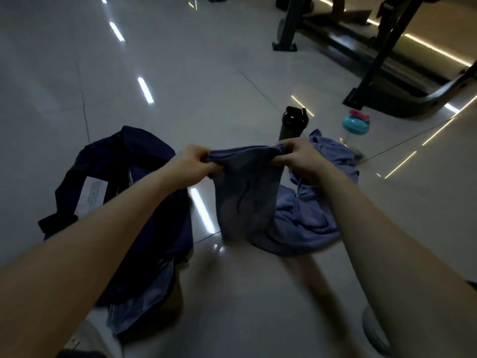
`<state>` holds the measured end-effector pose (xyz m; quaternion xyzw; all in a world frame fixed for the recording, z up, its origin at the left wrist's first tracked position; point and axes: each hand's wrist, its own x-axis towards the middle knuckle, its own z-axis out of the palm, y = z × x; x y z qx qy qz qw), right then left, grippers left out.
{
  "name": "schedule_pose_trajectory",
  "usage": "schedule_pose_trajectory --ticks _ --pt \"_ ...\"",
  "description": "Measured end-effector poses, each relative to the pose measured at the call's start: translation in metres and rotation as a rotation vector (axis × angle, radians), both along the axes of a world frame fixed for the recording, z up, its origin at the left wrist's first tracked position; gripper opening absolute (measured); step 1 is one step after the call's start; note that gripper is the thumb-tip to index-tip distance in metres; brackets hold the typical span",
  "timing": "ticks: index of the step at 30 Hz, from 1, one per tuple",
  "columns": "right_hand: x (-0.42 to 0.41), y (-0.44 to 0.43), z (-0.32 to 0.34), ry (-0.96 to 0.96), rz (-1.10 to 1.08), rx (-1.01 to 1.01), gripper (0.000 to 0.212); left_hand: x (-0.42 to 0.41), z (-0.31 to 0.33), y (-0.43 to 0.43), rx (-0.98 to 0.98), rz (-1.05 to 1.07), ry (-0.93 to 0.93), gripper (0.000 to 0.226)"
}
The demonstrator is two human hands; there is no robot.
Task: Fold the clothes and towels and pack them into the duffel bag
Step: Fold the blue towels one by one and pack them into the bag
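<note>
Both hands, left hand (196, 161) and right hand (296, 157), pinch a towel (245, 192) by its top corners, probably mid-fold; next halve it, then pack the bag (144, 202) at left.

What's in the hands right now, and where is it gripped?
A blue-grey cloth, hanging by its top edge: the left hand grips the left end, the right hand the right end.

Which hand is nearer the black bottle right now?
Right. The right hand grips the towel at its top edge, just in front of the black bottle; the left hand grips the other end, farther off to the bottle's left.
</note>
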<state>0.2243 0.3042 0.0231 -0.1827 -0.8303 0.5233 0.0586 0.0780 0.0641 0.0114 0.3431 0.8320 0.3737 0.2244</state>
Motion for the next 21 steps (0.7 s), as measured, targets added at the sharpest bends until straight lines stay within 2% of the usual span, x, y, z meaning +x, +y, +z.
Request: schedule_pose_trajectory --ticks 3,4,5,6,8,9,10,12,15,18,21 --pt "-0.003 -0.001 0.037 0.266 -0.151 0.037 0.030 0.000 0.044 0.009 0.279 0.146 0.272 0.016" --pt "-0.004 -0.005 0.045 0.311 -0.159 0.030 0.032 0.000 0.053 0.010 0.336 0.177 0.321 0.014" --pt "-0.003 -0.010 0.054 0.288 -0.112 0.036 0.031 -0.001 0.059 0.008 0.314 0.165 0.336 0.012" --pt "-0.001 -0.015 0.062 0.171 0.002 0.077 0.029 -0.001 0.064 0.004 0.211 0.096 0.307 0.011" --pt "0.007 -0.023 0.063 -0.155 0.267 0.205 0.018 0.005 0.065 -0.008 -0.129 -0.126 0.193 0.014" --pt "0.011 -0.026 0.057 -0.234 0.318 0.219 0.015 0.009 0.062 -0.015 -0.251 -0.190 0.134 0.014" --pt "0.015 -0.028 0.050 -0.233 0.305 0.178 0.013 0.014 0.056 -0.021 -0.287 -0.187 0.079 0.017" --pt "0.021 -0.032 0.036 -0.149 0.193 0.033 0.009 0.022 0.044 -0.029 -0.161 -0.077 -0.011 0.021" --pt "0.026 -0.039 0.029 -0.092 0.113 -0.088 0.005 0.027 0.035 -0.033 0.008 0.065 -0.098 0.013" --pt "0.027 -0.046 0.034 -0.078 0.057 -0.099 0.010 0.025 0.026 -0.032 0.029 0.128 -0.132 0.015" --pt "0.026 -0.046 0.032 -0.069 -0.004 -0.023 0.011 0.021 0.022 -0.026 0.093 0.263 -0.184 0.018"
